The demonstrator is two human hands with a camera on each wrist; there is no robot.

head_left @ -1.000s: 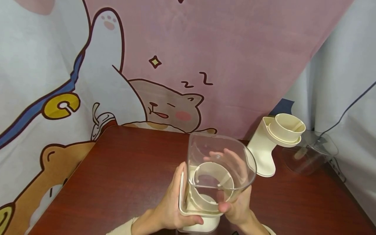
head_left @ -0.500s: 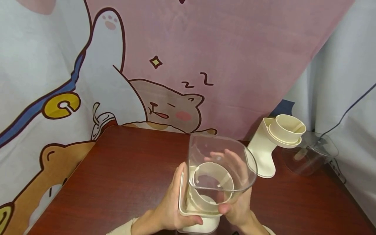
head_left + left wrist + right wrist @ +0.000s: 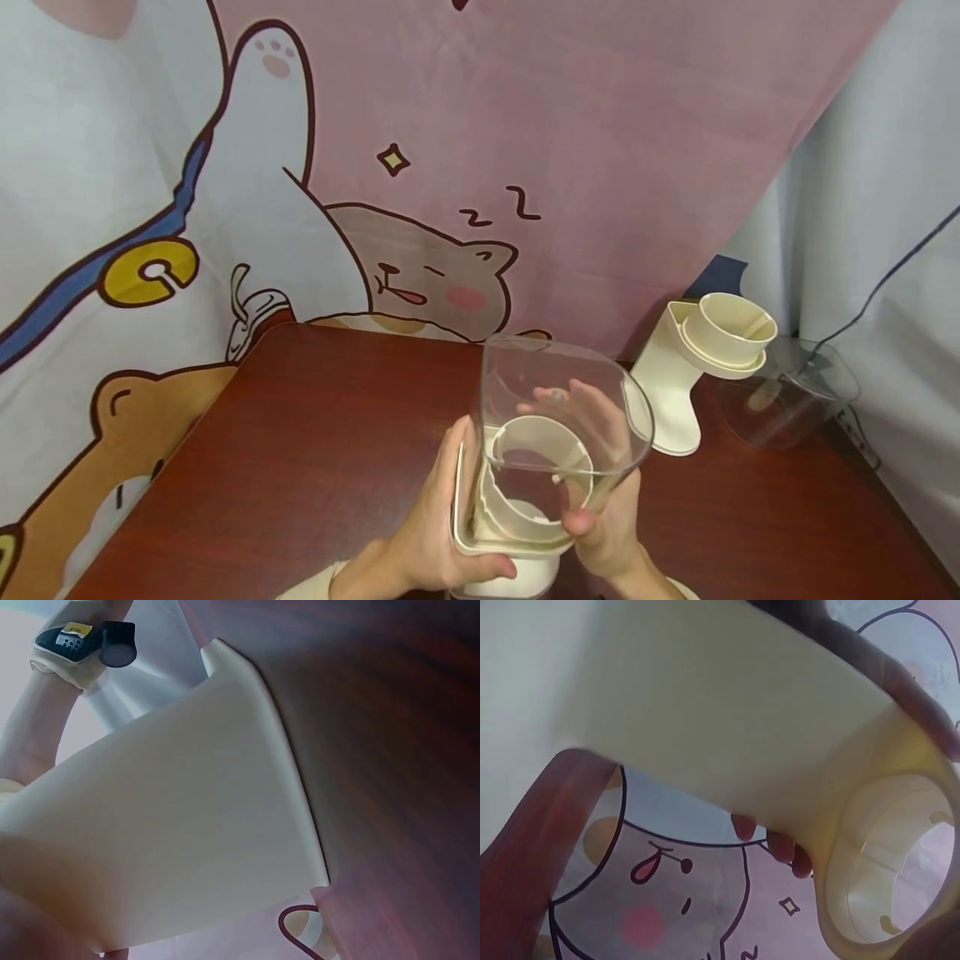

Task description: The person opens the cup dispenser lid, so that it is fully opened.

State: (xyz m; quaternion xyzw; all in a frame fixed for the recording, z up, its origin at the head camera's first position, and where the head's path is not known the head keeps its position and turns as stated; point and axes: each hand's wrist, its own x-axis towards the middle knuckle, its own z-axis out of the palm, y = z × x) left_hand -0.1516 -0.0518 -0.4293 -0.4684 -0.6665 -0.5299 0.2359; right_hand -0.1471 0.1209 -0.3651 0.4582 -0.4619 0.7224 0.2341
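Observation:
In the head view, a cream plastic stand with a round ring holder stands near the front of the table. A clear plastic container with one flat side sits over the ring, its open rim facing up. My left hand grips the stand's left side, thumb across the front. My right hand holds the clear container from the right; its thumb presses at the ring's rim and its fingers show through the clear wall. The stand's broad back panel fills much of the left wrist view.
A second cream stand with a ring on top stands at the back right. Beside it is another clear container, with a dark cable running behind. The reddish-brown table meets a printed cloth backdrop.
Both hands keep their hold. My right thumb and the clear container have shifted very slightly upward, and the head view has drifted a little.

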